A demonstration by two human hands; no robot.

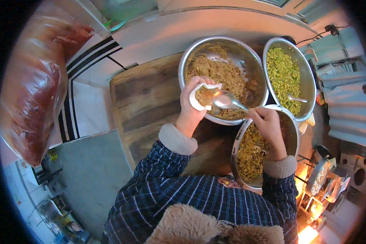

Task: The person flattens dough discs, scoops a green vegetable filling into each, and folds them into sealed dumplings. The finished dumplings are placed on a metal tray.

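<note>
Cupped in my left hand (192, 106) is a round dough wrapper (195, 99) with brown filling in it. My right hand (267, 125) grips the handle of a metal spoon (227, 100), whose bowl touches the filling at the wrapper's open side. Both hands are above the near part of a large metal bowl (183, 68) of brown minced filling (212, 68). To its right stands a metal bowl (311, 79) of chopped green filling (282, 70) with a spoon (297, 98) in it. Below my right hand, another bowl (296, 125) holds yellow-brown chopped filling (250, 152).
The bowls stand on a wooden table (149, 100). A clear plastic bag (36, 91) with reddish-brown contents hangs into view at the left. At the lower right, a tray (318, 177) of small pale pieces is near a bright orange glow. A grey panel (88, 174) adjoins the table's left.
</note>
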